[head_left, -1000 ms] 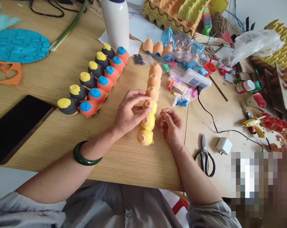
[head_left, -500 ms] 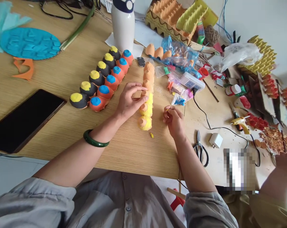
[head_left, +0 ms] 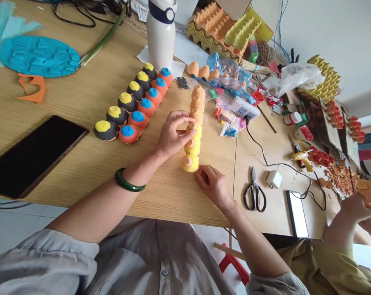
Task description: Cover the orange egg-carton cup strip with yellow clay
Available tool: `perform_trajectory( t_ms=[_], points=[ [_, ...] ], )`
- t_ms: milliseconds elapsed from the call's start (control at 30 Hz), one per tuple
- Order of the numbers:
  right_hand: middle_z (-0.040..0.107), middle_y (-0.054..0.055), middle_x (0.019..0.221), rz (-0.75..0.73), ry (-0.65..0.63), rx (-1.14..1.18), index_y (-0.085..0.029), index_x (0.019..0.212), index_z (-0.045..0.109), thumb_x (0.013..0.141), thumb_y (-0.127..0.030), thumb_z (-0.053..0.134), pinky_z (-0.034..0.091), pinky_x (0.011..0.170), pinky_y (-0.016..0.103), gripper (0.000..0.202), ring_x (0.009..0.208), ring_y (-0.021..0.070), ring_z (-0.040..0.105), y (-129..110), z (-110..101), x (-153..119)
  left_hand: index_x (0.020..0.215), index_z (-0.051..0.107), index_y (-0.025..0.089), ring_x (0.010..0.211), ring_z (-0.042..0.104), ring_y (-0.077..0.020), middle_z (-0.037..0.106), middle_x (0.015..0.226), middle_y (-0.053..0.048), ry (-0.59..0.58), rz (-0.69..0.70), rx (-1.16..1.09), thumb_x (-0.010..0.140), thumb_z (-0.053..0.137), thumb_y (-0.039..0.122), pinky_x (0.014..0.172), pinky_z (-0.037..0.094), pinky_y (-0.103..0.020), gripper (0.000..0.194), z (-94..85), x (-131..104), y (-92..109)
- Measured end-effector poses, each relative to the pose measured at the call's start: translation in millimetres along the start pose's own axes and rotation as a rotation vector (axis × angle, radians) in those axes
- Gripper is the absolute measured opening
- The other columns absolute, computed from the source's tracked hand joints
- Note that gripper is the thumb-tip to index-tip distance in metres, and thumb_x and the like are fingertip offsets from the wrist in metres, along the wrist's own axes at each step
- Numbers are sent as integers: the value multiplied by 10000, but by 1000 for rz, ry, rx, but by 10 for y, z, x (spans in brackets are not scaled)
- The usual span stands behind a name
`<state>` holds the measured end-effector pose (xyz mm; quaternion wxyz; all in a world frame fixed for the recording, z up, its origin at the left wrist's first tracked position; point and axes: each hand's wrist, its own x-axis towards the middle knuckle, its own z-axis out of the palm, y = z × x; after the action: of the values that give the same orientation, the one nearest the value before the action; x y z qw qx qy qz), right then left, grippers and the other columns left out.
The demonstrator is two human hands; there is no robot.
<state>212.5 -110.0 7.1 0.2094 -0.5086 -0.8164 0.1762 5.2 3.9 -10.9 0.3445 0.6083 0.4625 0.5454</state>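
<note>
- Wooden table (head_left: 160,196), bearing everything below
- Paired black and red dome rows (head_left: 133,103), capped yellow and blue, left of the hands
- Orange strip of domes (head_left: 198,114), on the table between both hands, its near domes coated yellow around bare tips
- Left hand (head_left: 174,133), thumb and fingers pinching the strip's middle
- Right hand (head_left: 214,184), fingers curled beside the strip's near end; cannot tell whether they grip anything

Left grip (head_left: 174,134) loosely pinching, right grip (head_left: 214,184) curled
</note>
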Motion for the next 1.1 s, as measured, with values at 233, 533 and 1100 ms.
perform_trajectory(
  t_ms=[233,533,1100],
  points=[
    [735,63,807,-82,53,28,-190,1003,741,1069,-287,581,470,609,290,198,702,171,656,19,46,-81,1125,782,201,1324,594,-315,621,1329,-125,-1,-9,29,850,762,336,756,695,-327,307,-15,10,11],
    [820,46,918,558,113,1222,-205,904,737,815,-495,886,666,617,293,338,702,173,787,175,-105,347,1123,775,200,1323,609,-300,612,1313,-119,16,6,17,864,760,342,760,697,-320,296,-5,-13,53],
    [738,-4,815,462,159,1379,-212,950,734,851,-444,840,610,534,238,274,583,105,649,280,7,602,1124,752,229,1235,680,-263,675,1318,-93,-182,192,312,887,703,249,950,643,-378,242,39,-157,133]
  ],
)
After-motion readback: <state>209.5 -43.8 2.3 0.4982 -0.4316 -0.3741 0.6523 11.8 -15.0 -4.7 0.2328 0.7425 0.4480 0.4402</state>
